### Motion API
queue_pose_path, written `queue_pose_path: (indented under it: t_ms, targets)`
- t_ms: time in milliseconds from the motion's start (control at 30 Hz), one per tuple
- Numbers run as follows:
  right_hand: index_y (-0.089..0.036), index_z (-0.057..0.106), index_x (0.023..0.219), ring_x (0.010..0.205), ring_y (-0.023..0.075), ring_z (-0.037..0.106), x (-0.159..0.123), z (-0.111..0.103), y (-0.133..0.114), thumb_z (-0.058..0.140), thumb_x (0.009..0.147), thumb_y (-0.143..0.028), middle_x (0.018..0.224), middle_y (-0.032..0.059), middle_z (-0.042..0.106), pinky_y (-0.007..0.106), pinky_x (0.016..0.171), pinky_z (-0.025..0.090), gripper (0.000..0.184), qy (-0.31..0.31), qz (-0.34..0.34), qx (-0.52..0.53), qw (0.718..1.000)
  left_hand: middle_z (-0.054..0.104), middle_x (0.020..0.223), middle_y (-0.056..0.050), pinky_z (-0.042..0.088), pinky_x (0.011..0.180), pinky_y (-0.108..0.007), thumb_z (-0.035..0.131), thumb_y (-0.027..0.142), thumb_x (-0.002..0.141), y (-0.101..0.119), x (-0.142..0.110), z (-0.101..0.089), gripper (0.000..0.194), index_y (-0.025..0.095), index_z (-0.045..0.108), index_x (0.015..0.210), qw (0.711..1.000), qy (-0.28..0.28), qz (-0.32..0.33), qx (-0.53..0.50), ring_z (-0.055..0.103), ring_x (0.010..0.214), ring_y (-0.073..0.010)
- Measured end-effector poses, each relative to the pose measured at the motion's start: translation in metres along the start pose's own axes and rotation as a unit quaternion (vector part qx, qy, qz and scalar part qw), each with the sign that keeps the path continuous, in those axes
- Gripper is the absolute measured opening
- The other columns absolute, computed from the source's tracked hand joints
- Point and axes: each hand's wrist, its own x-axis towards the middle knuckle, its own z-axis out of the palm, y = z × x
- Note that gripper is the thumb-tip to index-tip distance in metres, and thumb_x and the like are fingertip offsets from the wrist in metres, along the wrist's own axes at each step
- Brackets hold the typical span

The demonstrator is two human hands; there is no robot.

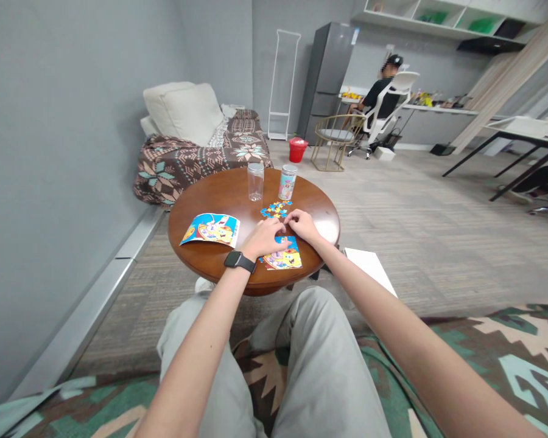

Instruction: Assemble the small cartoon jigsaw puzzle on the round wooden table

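Note:
A partly joined jigsaw puzzle (288,260) with a yellow cartoon figure lies near the front edge of the round table. My left hand (265,237), wearing a black watch on the wrist, rests over its upper left part, thumb and fingers apart. Just beyond the puzzle, my right hand (304,225) is closed in a pinch with the fingertips close to my left fingers. Whatever it pinches is too small to make out. Loose jigsaw pieces (276,210) lie in a heap beyond both hands. A curled picture sheet (214,230) sits to the left.
A clear jar (256,182) and a printed jar (287,182) stand upright behind the loose pieces on the wooden table (205,191). A covered sofa (196,146) is beyond it. Farther back are a red bin (297,149), a wire-framed chair (335,140) and a seated person (379,91).

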Motion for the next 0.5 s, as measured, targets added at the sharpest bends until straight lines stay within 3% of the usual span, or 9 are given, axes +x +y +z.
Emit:
queue_pose_path:
  t_ms: [300,500]
  targets:
    - [-0.018,0.070,0.067,0.072,0.0150,0.059,0.002,0.000,0.002,0.049,0.066,-0.009,0.075,0.0012,0.066,0.026,0.075,0.047,0.024,-0.005,0.003,-0.012,1.000,0.065,0.100,-0.009,0.043,0.089,-0.035,0.060,0.023,0.083,0.004,0.002,0.003,0.012,0.017,0.064,0.092,0.997,-0.004,0.039,0.066,0.060,0.097,-0.0232]
    - [-0.019,0.070,0.065,0.075,0.0159,0.061,0.001,0.001,0.002,0.051,0.067,-0.009,0.075,0.0016,0.066,0.027,0.079,0.047,0.021,-0.012,0.010,-0.010,1.000,0.067,0.102,-0.015,0.042,0.096,-0.039,0.044,0.025,0.094,0.034,-0.002,0.003,0.025,0.013,0.066,0.095,0.989,-0.045,0.073,0.117,0.061,0.103,-0.0262]
